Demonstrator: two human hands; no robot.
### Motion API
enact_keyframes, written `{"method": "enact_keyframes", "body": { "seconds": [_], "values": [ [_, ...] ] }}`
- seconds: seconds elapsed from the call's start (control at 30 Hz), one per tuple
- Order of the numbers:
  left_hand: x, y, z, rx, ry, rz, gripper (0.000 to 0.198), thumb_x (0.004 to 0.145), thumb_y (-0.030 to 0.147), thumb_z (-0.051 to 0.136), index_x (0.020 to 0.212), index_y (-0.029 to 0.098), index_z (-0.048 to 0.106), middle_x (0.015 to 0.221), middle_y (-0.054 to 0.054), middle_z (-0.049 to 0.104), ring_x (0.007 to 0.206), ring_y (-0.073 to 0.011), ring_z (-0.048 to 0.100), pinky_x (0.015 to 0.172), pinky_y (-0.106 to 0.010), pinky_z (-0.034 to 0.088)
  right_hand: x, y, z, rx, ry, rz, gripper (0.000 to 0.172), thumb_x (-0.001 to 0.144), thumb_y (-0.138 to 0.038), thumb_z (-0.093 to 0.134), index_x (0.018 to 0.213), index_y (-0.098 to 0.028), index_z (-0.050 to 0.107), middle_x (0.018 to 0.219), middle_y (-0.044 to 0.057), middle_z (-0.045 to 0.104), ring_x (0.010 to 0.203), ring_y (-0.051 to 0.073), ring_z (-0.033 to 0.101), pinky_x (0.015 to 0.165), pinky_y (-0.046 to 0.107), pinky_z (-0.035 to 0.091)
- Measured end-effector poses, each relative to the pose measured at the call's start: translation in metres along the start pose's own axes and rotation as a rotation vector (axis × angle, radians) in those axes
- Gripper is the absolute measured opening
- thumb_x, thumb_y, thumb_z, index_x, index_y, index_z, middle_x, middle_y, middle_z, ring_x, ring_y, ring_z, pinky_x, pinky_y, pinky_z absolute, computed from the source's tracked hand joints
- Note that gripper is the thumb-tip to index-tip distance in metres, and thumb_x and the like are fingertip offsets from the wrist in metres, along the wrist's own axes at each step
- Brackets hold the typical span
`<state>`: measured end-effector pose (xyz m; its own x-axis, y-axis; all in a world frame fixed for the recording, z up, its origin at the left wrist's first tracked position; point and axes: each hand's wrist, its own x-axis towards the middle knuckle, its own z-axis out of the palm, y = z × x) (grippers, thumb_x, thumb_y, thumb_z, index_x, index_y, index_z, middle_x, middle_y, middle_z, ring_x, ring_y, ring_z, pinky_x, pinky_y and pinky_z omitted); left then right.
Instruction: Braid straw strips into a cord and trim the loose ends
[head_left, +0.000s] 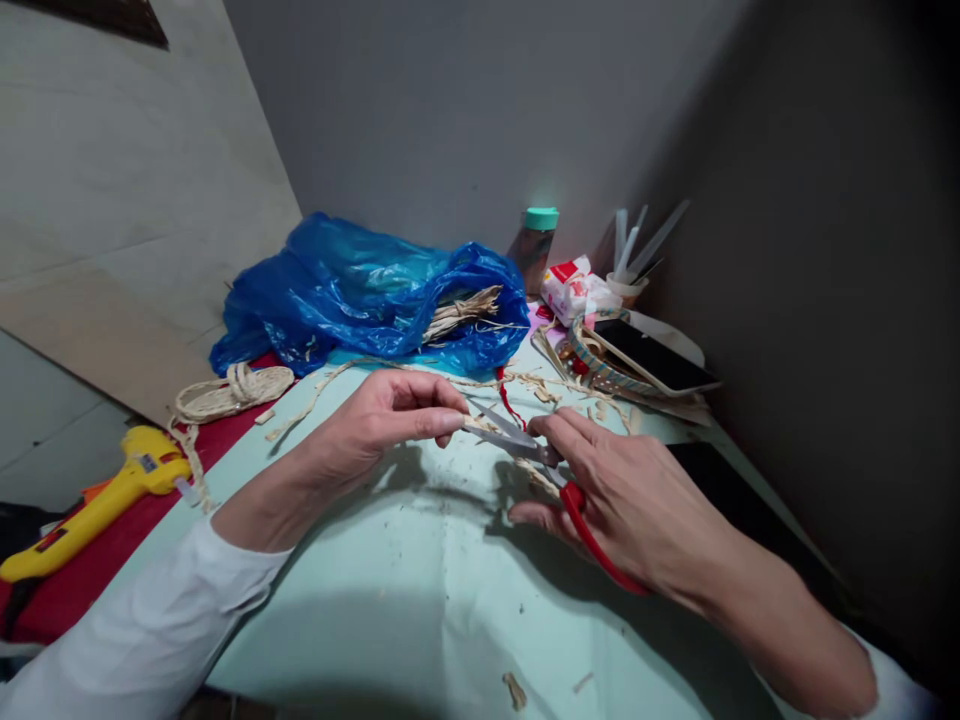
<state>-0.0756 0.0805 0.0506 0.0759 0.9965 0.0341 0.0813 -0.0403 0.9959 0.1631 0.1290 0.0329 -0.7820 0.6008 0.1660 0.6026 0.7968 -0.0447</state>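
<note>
My right hand (pixel 600 480) grips a pair of scissors (pixel 592 535) by the red handles, and the parted blades point left. Between thumb and fingers, my left hand (pixel 397 415) pinches the end of a pale straw-like strand (pixel 476 422), which lies at the scissor blades. More braided straw cord (pixel 540 478) shows under the scissors by my right hand; whether it is the same piece I cannot tell. A red strip (pixel 511 400) lies behind the blades, along with scattered straw scraps (pixel 544 388).
A blue plastic bag (pixel 352 290) with a straw bundle (pixel 461 312) stands at the back. To the left are a braided coil (pixel 232 393) and a yellow glue gun (pixel 105 500). A phone (pixel 652 352), a tissue pack (pixel 576 288), a green-lidded jar (pixel 536 250) and a cup of sticks (pixel 627 288) stand right.
</note>
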Motion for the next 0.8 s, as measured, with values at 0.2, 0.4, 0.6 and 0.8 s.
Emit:
{"method": "enact_keyframes", "body": {
  "seconds": [0.2, 0.4, 0.6, 0.8],
  "values": [
    [0.003, 0.001, -0.001, -0.029, 0.026, 0.032, 0.005, 0.073, 0.019, 0.072, 0.074, 0.015, 0.072, 0.066, 0.001, 0.06, 0.061, -0.0081, 0.05, 0.057, -0.019, 0.037, -0.003, 0.007, -0.004, -0.021, 0.007, -0.037, 0.048, 0.086, -0.065, 0.05, 0.105, -0.02, 0.049, 0.096, 0.004, 0.06, 0.07, 0.021, 0.06, 0.054, 0.031, 0.033],
    [0.004, -0.001, -0.002, -0.049, 0.056, 0.065, 0.006, 0.071, 0.02, 0.074, 0.074, 0.015, 0.072, 0.066, 0.001, 0.061, 0.061, -0.0081, 0.05, 0.058, -0.019, 0.038, -0.005, 0.009, -0.009, -0.006, -0.035, -0.031, 0.048, 0.086, -0.064, 0.05, 0.106, -0.02, 0.05, 0.092, 0.003, 0.059, 0.068, 0.021, 0.058, 0.054, 0.031, 0.033],
    [0.002, -0.004, 0.004, -0.012, 0.039, -0.003, 0.012, 0.072, 0.025, 0.076, 0.077, 0.015, 0.071, 0.071, -0.001, 0.064, 0.065, -0.0114, 0.054, 0.061, -0.022, 0.042, -0.003, -0.001, -0.01, 0.049, -0.094, -0.024, 0.052, 0.085, -0.064, 0.051, 0.112, -0.02, 0.051, 0.097, 0.005, 0.06, 0.071, 0.022, 0.059, 0.055, 0.031, 0.034],
    [-0.001, -0.007, 0.01, 0.021, -0.046, -0.025, 0.013, 0.076, 0.028, 0.074, 0.081, 0.016, 0.072, 0.075, -0.001, 0.066, 0.069, -0.0123, 0.057, 0.063, -0.021, 0.043, -0.002, -0.005, -0.01, 0.1, -0.093, -0.043, 0.044, 0.088, -0.058, 0.051, 0.109, -0.019, 0.051, 0.096, 0.004, 0.06, 0.075, 0.023, 0.061, 0.056, 0.031, 0.033]
  ]
}}
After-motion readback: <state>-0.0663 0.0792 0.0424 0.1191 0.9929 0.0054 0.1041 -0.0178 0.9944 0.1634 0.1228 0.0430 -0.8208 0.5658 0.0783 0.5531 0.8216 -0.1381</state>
